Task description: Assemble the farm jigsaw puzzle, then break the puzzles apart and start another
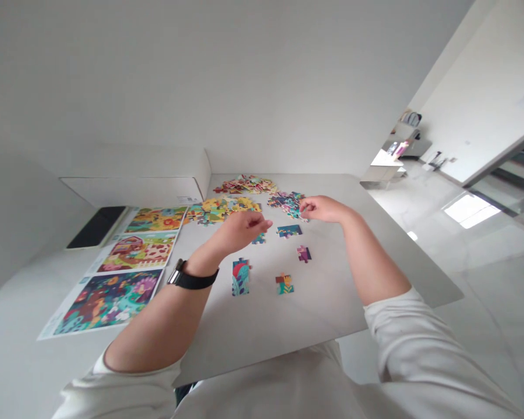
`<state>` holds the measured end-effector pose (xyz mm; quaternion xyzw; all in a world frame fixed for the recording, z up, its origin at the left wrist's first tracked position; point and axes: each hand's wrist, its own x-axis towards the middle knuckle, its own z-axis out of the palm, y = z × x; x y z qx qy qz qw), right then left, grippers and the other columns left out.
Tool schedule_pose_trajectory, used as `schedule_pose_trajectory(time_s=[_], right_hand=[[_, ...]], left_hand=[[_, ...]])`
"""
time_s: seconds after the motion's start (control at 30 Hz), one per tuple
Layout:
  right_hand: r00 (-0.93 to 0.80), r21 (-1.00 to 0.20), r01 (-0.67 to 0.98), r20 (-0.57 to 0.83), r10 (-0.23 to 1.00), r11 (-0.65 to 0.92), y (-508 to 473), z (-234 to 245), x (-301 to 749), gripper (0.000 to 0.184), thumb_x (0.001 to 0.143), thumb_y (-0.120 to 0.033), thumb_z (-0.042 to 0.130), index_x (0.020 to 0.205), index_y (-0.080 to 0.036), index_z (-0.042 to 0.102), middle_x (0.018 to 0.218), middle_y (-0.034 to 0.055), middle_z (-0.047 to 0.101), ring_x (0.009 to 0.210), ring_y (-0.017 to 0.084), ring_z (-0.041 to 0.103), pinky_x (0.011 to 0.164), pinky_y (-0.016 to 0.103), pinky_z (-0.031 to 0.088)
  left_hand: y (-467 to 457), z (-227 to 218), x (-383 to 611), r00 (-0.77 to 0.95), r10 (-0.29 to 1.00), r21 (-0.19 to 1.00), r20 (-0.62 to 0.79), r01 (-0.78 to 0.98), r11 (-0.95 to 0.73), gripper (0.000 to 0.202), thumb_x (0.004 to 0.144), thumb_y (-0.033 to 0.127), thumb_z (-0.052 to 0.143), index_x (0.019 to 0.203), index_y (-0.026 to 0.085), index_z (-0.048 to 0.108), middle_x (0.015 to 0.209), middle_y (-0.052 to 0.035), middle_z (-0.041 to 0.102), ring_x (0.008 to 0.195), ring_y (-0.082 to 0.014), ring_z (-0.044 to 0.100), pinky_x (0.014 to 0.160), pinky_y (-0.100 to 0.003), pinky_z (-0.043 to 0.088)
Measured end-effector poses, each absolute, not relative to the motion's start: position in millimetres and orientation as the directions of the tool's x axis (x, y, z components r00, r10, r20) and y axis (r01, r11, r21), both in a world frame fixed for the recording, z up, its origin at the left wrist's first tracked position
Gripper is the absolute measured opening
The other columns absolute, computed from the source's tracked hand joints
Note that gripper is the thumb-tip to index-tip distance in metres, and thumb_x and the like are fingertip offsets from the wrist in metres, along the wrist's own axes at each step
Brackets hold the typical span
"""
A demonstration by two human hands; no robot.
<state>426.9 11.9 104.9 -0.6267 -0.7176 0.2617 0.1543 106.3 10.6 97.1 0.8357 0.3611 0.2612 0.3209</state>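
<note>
My left hand [242, 228], a black watch on its wrist, hovers over the white table [323, 302] with its fingers curled; whether they hold anything I cannot make out. A small teal piece [258, 238] lies just under it. My right hand [321, 208] reaches to the dark blue-purple pile of puzzle pieces [286, 202], fingers pinched at its edge. Between the hands lies a joined blue section [289, 231]. Nearer me lie a pink-purple piece [304, 254], a red-teal joined section [240, 277] and a small teal-orange piece [284, 284].
A yellow pile of pieces [225, 208] and a red-mixed pile [245, 185] lie at the far side. A picture sheet [126, 273] with three colourful scenes lies at left. A white box lid [144, 174] and a black phone [96, 227] sit beyond it. The table's right edge drops to the floor.
</note>
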Motion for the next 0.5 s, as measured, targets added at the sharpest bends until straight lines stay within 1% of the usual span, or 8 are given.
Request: schedule_pose_trajectory(time_s=[0.07, 0.1, 0.2, 0.27, 0.3, 0.37, 0.5], right_hand=[[-0.152, -0.611, 0.787, -0.055, 0.987, 0.087, 25.0, 111.6, 424.5, 0.021, 0.087, -0.035, 0.078, 0.103, -0.020, 0.077, 0.087, 0.0011, 0.077, 0.075, 0.016, 0.065, 0.070, 0.025, 0.046], [-0.138, -0.629, 0.772, -0.030, 0.990, 0.089, 31.4, 112.5, 422.7, 0.022, 0.087, -0.035, 0.078, 0.103, -0.020, 0.077, 0.087, 0.0015, 0.077, 0.075, 0.016, 0.065, 0.070, 0.025, 0.046], [-0.020, -0.652, 0.753, 0.108, 0.994, 0.086, 50.6, 105.7, 416.4, 0.017, 0.090, -0.033, 0.074, 0.101, -0.020, 0.077, 0.091, 0.0033, 0.079, 0.079, 0.017, 0.068, 0.074, 0.026, 0.049], [0.091, -0.640, 0.765, 0.208, 0.974, 0.065, 63.7, 96.2, 413.4, 0.015, 0.092, -0.030, 0.070, 0.100, -0.020, 0.077, 0.096, 0.0045, 0.080, 0.085, 0.018, 0.070, 0.080, 0.027, 0.051], [0.134, -0.629, 0.776, 0.232, 0.963, 0.044, 70.2, 90.9, 412.6, 0.015, 0.093, -0.028, 0.068, 0.100, -0.020, 0.078, 0.098, 0.0048, 0.081, 0.088, 0.019, 0.071, 0.082, 0.028, 0.052], [0.173, -0.589, 0.808, 0.225, 0.959, -0.008, 82.5, 80.5, 412.5, 0.015, 0.093, -0.026, 0.067, 0.100, -0.021, 0.079, 0.101, 0.0051, 0.082, 0.091, 0.019, 0.073, 0.086, 0.029, 0.053], [0.160, -0.480, 0.874, 0.135, 0.978, -0.077, 102.5, 61.1, 415.2, 0.018, 0.092, -0.021, 0.070, 0.106, -0.023, 0.079, 0.107, 0.0053, 0.083, 0.100, 0.021, 0.075, 0.092, 0.031, 0.055]], left_hand=[[12.9, 98.8, 101.2, 0.555, 0.806, 0.739, 0.208, 0.450, -0.501, 0.059, 0.099, 0.065, 0.054, 0.060, 0.021, 0.056, 0.052, 0.0000, 0.050, 0.051, -0.0137, 0.046, 0.052, -0.028, 0.030], [14.2, 98.6, 99.6, 0.534, 0.819, 0.747, 0.211, 0.452, -0.487, 0.062, 0.099, 0.068, 0.052, 0.058, 0.021, 0.054, 0.051, -0.0002, 0.049, 0.051, -0.0137, 0.045, 0.052, -0.028, 0.030], [19.2, 93.1, 99.2, 0.486, 0.843, 0.784, 0.231, 0.420, -0.457, 0.064, 0.098, 0.070, 0.053, 0.058, 0.021, 0.053, 0.055, -0.0017, 0.056, 0.055, -0.0144, 0.050, 0.054, -0.027, 0.034], [23.4, 86.3, 101.8, 0.464, 0.855, 0.812, 0.232, 0.391, -0.433, 0.061, 0.098, 0.069, 0.055, 0.060, 0.021, 0.055, 0.057, -0.0019, 0.058, 0.057, -0.0146, 0.052, 0.055, -0.026, 0.037], [25.6, 82.4, 103.6, 0.457, 0.861, 0.824, 0.224, 0.383, -0.418, 0.060, 0.098, 0.068, 0.055, 0.061, 0.021, 0.056, 0.057, -0.0014, 0.058, 0.057, -0.0144, 0.052, 0.056, -0.026, 0.038], [30.1, 74.3, 107.4, 0.455, 0.867, 0.838, 0.201, 0.379, -0.393, 0.057, 0.098, 0.066, 0.056, 0.063, 0.021, 0.059, 0.056, -0.0004, 0.057, 0.057, -0.0141, 0.052, 0.057, -0.026, 0.039], [38.0, 57.8, 111.8, 0.445, 0.883, 0.868, 0.152, 0.367, -0.334, 0.052, 0.097, 0.064, 0.058, 0.068, 0.021, 0.063, 0.057, 0.0003, 0.058, 0.056, -0.0139, 0.053, 0.057, -0.026, 0.040]])
